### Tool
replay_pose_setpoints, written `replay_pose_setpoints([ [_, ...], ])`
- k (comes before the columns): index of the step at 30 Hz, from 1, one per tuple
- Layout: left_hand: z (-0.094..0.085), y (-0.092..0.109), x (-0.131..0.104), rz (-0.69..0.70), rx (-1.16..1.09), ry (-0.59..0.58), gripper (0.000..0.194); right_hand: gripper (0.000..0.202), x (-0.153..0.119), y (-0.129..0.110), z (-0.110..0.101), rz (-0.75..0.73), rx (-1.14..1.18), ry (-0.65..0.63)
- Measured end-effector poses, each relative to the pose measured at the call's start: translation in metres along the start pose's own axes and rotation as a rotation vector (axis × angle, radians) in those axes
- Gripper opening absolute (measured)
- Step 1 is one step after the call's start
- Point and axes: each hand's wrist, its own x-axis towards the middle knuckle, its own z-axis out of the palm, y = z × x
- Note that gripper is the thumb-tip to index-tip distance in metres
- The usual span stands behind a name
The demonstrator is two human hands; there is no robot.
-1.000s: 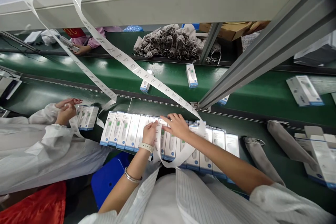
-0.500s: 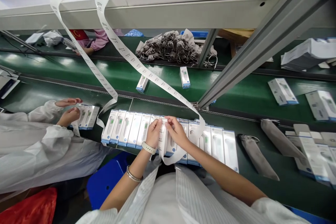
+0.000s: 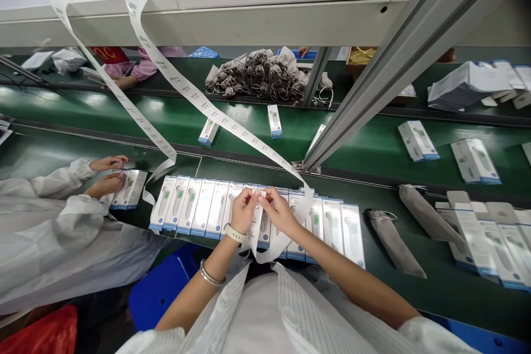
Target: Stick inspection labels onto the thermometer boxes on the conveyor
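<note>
A long strip of white "QC PASS" stickers (image 3: 194, 100) hangs from the shelf and loops down to my hands. My left hand (image 3: 244, 211) is closed on the strip's end, thumb and fingers pinched. Against it, my right hand (image 3: 280, 211) pinches at the same spot; its fingertips meet the left ones, and whether a loose sticker is between them I cannot tell. Below both hands lies a row of white and blue boxes (image 3: 202, 207) with a device pictured on each. My hands and the strip cover some of the middle boxes.
Beyond the row, several boxes (image 3: 274, 121) lie on the green belt. Grey pouches (image 3: 396, 243) are at the right, a pouch heap (image 3: 265, 74) behind. A metal post (image 3: 373, 74) slants down at the right. At the left, a co-worker's hands (image 3: 107, 177) handle boxes.
The view has shifted a little, so the surroundings sit further left. My fingertips have drawn together at the strip's end. The co-worker's lower hand has moved onto the boxes at the left.
</note>
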Motion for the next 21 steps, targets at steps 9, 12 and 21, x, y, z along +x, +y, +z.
replay_pose_setpoints([
  [9, 0.023, -0.012, 0.006, -0.132, 0.077, 0.064, 0.032, 0.031, 0.012, 0.015, -0.011, -0.084, -0.676, 0.135],
  [12, 0.026, -0.014, 0.008, -0.282, 0.024, 0.038, 0.028, 0.026, 0.012, 0.019, -0.016, -0.084, -0.749, 0.122],
  [21, 0.03, -0.001, 0.023, -0.527, -0.028, 0.033, 0.026, 0.041, 0.011, 0.035, -0.037, -0.247, -0.786, -0.156],
])
